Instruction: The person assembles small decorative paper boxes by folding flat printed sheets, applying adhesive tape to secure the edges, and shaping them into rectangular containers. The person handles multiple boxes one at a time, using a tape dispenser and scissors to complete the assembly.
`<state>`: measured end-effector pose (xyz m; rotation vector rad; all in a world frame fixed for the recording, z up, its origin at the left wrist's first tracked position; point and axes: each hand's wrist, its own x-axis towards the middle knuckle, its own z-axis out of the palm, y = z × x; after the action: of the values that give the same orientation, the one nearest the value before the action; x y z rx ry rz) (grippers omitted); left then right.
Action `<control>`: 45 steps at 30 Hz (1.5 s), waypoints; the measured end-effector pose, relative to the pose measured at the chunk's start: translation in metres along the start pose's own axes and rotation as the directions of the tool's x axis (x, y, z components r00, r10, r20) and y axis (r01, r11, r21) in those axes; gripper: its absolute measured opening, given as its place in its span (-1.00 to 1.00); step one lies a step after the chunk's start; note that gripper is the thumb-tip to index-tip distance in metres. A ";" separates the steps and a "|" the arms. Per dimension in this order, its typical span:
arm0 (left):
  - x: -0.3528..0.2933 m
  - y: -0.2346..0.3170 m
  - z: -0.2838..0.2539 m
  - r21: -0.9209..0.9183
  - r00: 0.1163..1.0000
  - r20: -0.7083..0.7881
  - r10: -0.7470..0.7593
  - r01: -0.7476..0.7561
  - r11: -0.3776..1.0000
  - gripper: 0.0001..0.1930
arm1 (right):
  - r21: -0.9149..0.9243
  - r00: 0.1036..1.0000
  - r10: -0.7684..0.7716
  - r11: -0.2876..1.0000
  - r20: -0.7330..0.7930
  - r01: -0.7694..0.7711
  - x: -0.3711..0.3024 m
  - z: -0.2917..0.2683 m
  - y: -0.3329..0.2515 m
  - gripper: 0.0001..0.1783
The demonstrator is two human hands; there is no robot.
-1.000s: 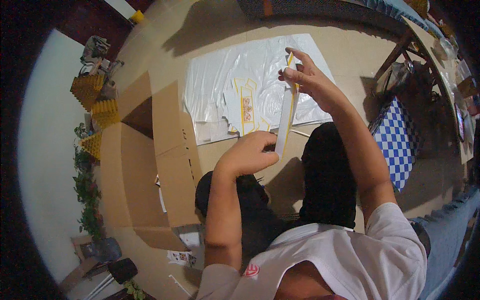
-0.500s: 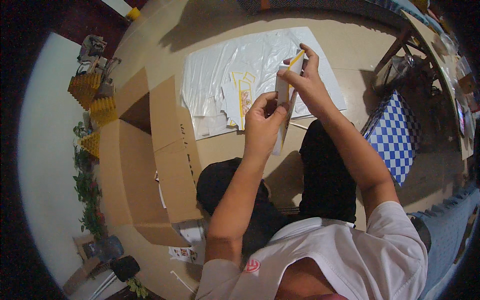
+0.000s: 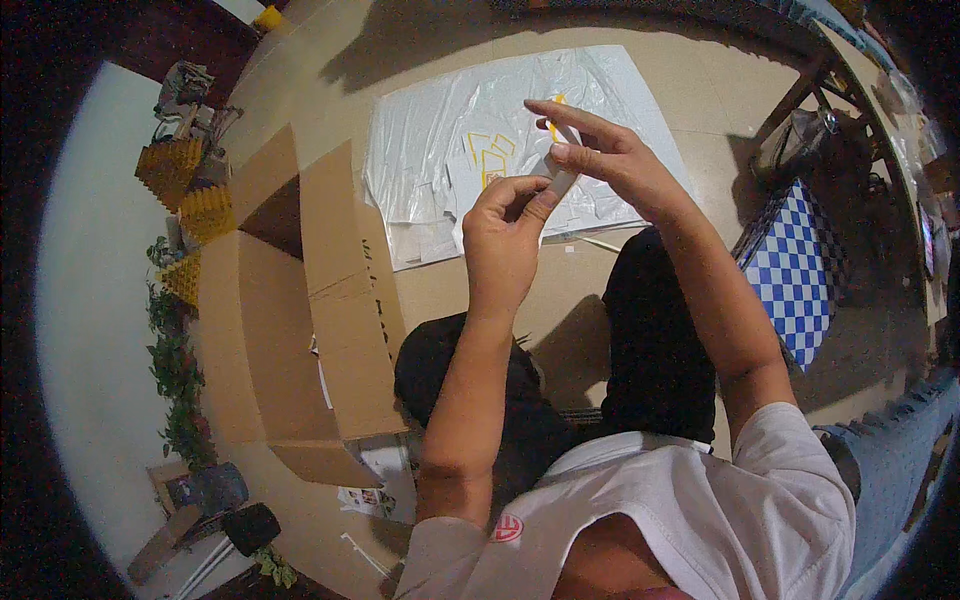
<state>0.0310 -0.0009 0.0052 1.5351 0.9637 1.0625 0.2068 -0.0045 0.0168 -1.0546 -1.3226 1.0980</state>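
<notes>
Between my hands, above the floor, is a narrow white and yellow folded card carton (image 3: 562,182), seen nearly edge-on. My left hand (image 3: 505,228) pinches its lower part between thumb and curled fingers. At the upper part, my right hand (image 3: 612,160) has its thumb pressed on the carton, with the fingers stretched along the far side. Beyond the hands, flat white card pieces with yellow printed outlines (image 3: 490,152) lie on a white plastic-covered board (image 3: 410,135). My hands hide part of these pieces and most of the carton's faces.
A large open cardboard box (image 3: 345,290) stands at my left, with printed white sheets (image 3: 385,470) by its near end. Blue and white checkered panels (image 3: 790,270) lean at the right, beneath a table (image 3: 885,150). Plants (image 3: 175,370) line the left wall.
The carton has tipped and turned, so less of its side shows. My left hand has shifted slightly left and down; the right hand has moved left, its fingers now reaching over the carton's top.
</notes>
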 end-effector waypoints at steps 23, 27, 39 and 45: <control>0.002 0.005 0.001 -0.341 0.975 0.151 -0.166 0.209 0.917 -0.88 | 0.263 0.972 -0.106 0.964 0.212 0.047 -0.014 -0.014 0.005 -0.33; 0.003 0.005 0.001 -0.396 0.972 0.157 -0.177 0.226 0.890 -0.87 | 0.244 0.971 -0.096 0.969 0.218 0.041 -0.015 -0.011 0.006 -0.42; 0.001 0.008 0.009 -0.370 0.975 0.178 -0.137 0.195 0.909 -0.86 | 0.205 0.972 -0.130 0.975 0.195 0.089 -0.012 -0.004 0.008 -0.57; 0.001 0.001 0.009 -0.317 0.979 0.143 -0.143 0.182 0.931 -0.81 | 0.154 0.975 -0.120 0.984 0.189 0.091 -0.010 -0.002 0.009 -0.55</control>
<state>0.0399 -0.0023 0.0049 1.2073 0.7724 0.9488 0.2097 -0.0128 0.0060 -0.7751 -1.4158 1.2220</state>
